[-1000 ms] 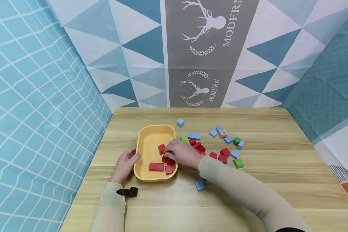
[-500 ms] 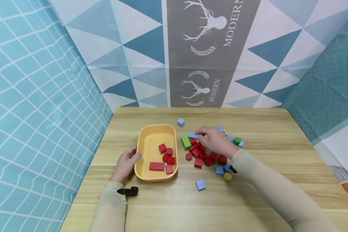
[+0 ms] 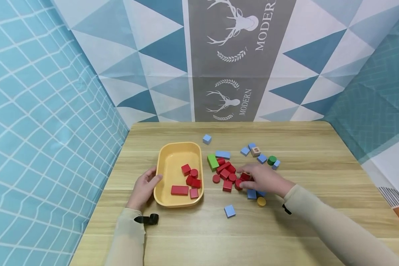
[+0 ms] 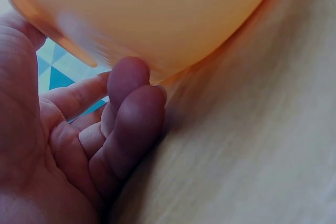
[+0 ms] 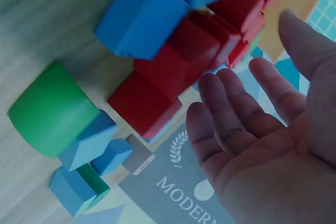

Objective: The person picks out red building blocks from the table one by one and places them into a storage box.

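A yellow plastic tray (image 3: 162,162) stands on the left of the table with several red blocks inside, among them a long red block (image 3: 179,190). My left hand (image 3: 144,189) grips its left rim, thumb over the edge; in the left wrist view the fingers (image 4: 134,114) lie against the outer wall. To the tray's right, my right hand (image 3: 264,179) hovers over a heap of red blocks (image 3: 224,173), fingers spread and partly covering it. The right wrist view shows that palm holding nothing, beside red blocks (image 5: 144,103) and a blue block (image 5: 140,17).
A light green block (image 3: 212,162) touches the heap. Blue blocks (image 3: 222,154) lie around it, with a lettered wooden cube (image 3: 255,151) and a dark green cylinder (image 3: 271,160) behind. Nearer are a single blue block (image 3: 229,211) and a small yellow disc (image 3: 261,201).
My right hand has left the tray, where more red blocks now lie loose, and moved right over the heap, then nearer and lower. The left hand stays at the tray's rim.
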`<control>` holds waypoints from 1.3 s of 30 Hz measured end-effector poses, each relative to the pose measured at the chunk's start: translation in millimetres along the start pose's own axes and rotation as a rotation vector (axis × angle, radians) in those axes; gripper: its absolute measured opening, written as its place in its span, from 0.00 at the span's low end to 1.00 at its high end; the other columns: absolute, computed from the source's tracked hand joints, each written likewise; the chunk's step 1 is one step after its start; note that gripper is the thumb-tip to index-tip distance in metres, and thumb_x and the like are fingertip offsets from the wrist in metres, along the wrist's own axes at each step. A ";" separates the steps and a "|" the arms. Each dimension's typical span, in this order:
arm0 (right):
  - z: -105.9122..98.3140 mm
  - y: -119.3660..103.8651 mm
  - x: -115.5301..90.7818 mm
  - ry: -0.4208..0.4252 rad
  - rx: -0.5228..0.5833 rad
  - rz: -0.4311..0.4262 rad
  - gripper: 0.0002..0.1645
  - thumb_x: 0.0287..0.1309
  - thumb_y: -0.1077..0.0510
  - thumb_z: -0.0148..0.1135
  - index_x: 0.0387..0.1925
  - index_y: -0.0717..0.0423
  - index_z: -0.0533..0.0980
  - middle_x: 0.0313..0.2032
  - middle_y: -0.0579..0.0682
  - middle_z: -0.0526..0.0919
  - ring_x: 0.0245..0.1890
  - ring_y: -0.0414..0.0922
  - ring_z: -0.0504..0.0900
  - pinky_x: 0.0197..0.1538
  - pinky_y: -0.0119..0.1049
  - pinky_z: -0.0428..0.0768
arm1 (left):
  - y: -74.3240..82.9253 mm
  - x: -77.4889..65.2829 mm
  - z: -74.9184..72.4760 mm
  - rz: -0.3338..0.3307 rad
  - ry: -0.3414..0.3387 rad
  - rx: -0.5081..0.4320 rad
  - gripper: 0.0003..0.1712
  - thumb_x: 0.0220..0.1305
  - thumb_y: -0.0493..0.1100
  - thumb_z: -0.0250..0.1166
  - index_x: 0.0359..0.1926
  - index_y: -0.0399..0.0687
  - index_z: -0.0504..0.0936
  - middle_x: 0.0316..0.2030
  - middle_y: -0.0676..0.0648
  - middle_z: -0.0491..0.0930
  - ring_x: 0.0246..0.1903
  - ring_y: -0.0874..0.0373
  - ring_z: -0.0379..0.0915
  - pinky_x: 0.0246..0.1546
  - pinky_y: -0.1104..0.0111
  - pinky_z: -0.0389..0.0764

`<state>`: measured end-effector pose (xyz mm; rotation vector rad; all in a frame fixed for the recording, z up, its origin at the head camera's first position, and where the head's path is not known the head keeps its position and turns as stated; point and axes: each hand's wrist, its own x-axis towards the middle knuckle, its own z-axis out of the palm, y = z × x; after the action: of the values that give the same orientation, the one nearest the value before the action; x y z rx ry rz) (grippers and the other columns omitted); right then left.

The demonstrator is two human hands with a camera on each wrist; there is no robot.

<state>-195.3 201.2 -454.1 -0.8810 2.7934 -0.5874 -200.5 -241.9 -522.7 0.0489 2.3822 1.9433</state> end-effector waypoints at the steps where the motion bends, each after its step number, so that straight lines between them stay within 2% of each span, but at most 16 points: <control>1: 2.1 0.0 -0.5 -0.001 -0.034 -0.008 0.29 0.57 0.47 0.71 0.58 0.52 0.78 0.54 0.49 0.80 0.49 0.44 0.76 0.50 0.47 0.82 | -0.4 0.0 0.3 -0.005 0.002 -0.003 0.31 0.71 0.45 0.61 0.68 0.34 0.67 0.62 0.36 0.71 0.54 0.52 0.72 0.44 0.76 0.80; 4: 6.7 -0.3 -0.6 0.011 -0.106 -0.038 0.28 0.53 0.49 0.75 0.56 0.51 0.80 0.52 0.49 0.80 0.51 0.45 0.75 0.52 0.48 0.81 | -1.2 0.2 0.8 -0.007 0.002 -0.008 0.30 0.71 0.45 0.61 0.68 0.35 0.67 0.61 0.37 0.72 0.53 0.52 0.72 0.44 0.76 0.80; 9: 12.5 -0.5 0.4 0.047 -0.175 -0.076 0.25 0.50 0.56 0.77 0.52 0.51 0.82 0.47 0.50 0.83 0.47 0.46 0.77 0.51 0.50 0.80 | -1.0 0.7 0.9 -0.006 0.000 -0.026 0.30 0.71 0.45 0.61 0.68 0.34 0.67 0.61 0.36 0.71 0.53 0.52 0.72 0.44 0.75 0.81; 13: 14.9 -2.3 0.7 0.058 -0.224 -0.080 0.23 0.50 0.57 0.76 0.50 0.51 0.82 0.45 0.51 0.84 0.46 0.47 0.78 0.52 0.55 0.77 | 0.3 1.0 1.0 -0.008 0.001 -0.017 0.30 0.71 0.45 0.61 0.68 0.35 0.67 0.61 0.37 0.72 0.53 0.52 0.72 0.44 0.74 0.81; 19: 9.0 -6.9 10.9 0.094 -0.251 -0.063 0.23 0.52 0.58 0.75 0.51 0.53 0.82 0.45 0.51 0.84 0.44 0.46 0.79 0.50 0.53 0.79 | 1.6 0.6 -0.3 -0.015 -0.004 -0.017 0.31 0.71 0.45 0.61 0.69 0.35 0.67 0.62 0.36 0.71 0.53 0.52 0.72 0.45 0.73 0.81; 24: -1.6 -38.8 35.8 0.200 -0.221 -0.080 0.24 0.55 0.56 0.73 0.55 0.52 0.80 0.49 0.50 0.82 0.46 0.45 0.78 0.50 0.47 0.82 | -0.8 0.1 -3.4 -0.016 0.000 -0.011 0.31 0.71 0.46 0.62 0.69 0.35 0.67 0.61 0.36 0.72 0.53 0.51 0.73 0.45 0.72 0.81; 29: 10.3 -82.8 67.6 0.258 -0.177 -0.223 0.23 0.58 0.54 0.70 0.56 0.49 0.80 0.49 0.45 0.82 0.46 0.41 0.77 0.52 0.41 0.81 | -2.0 -1.3 -3.3 -0.026 -0.001 -0.007 0.32 0.71 0.47 0.62 0.69 0.35 0.66 0.62 0.36 0.70 0.54 0.52 0.72 0.47 0.69 0.81; 33: 28.2 -106.8 88.9 0.243 -0.171 -0.304 0.24 0.58 0.54 0.70 0.57 0.50 0.79 0.50 0.46 0.81 0.48 0.42 0.75 0.54 0.42 0.79 | -0.5 -2.2 -1.9 -0.024 0.000 -0.007 0.32 0.71 0.47 0.62 0.69 0.36 0.67 0.62 0.37 0.71 0.54 0.53 0.71 0.49 0.67 0.81; 39: 50.0 -114.3 106.0 0.171 -0.256 -0.252 0.25 0.59 0.52 0.69 0.58 0.46 0.79 0.53 0.47 0.80 0.53 0.45 0.72 0.57 0.43 0.75 | 2.4 -0.8 -1.6 0.002 -0.007 0.038 0.32 0.70 0.47 0.62 0.68 0.35 0.67 0.62 0.37 0.71 0.55 0.54 0.70 0.51 0.65 0.79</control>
<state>-209.6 38.2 -455.7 -1.3054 2.9800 -0.3549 -199.9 -243.0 -520.0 0.0598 2.4153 1.8951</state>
